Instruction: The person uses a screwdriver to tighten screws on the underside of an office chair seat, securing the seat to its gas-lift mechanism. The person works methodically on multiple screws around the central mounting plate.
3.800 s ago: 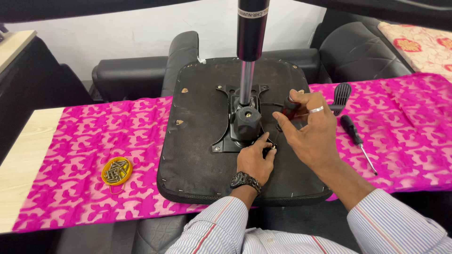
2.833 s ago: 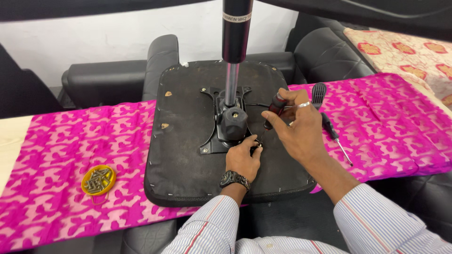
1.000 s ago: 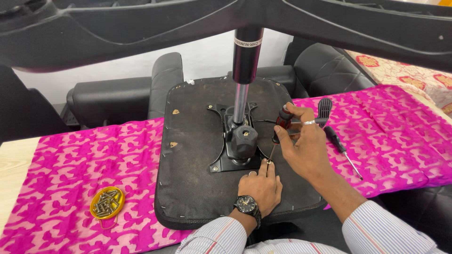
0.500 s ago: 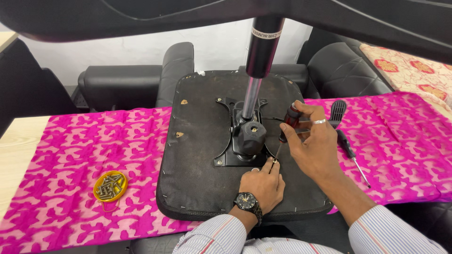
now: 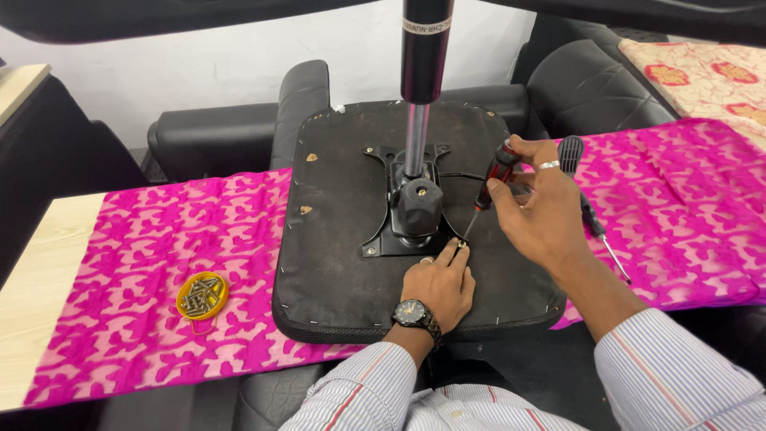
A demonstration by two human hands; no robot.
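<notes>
A red-and-black screwdriver (image 5: pixel 493 179) is gripped in the right hand (image 5: pixel 542 211), its tip set on a screw (image 5: pixel 460 244) at the metal mounting plate (image 5: pixel 381 239). The screw is pinched steady by the left hand (image 5: pixel 437 286) on the upturned chair seat (image 5: pixel 335 263), so the tip stays seated.

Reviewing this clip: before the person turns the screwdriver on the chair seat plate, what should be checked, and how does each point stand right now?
1. Screwdriver gripped in the right hand: ok.
2. Tip at the lower right corner of the metal plate, beside the left hand fingertips: ok.
3. Tip seated in a screw head: cannot tell, too small and partly hidden by fingers.
4. Shaft upright over the screw: not ok, it leans toward the right hand.
5. Upturned seat base lying flat on the pink cloth: ok.
6. Spare screws within reach in the yellow lid: ok. A second screwdriver lies behind the right hand.
</notes>
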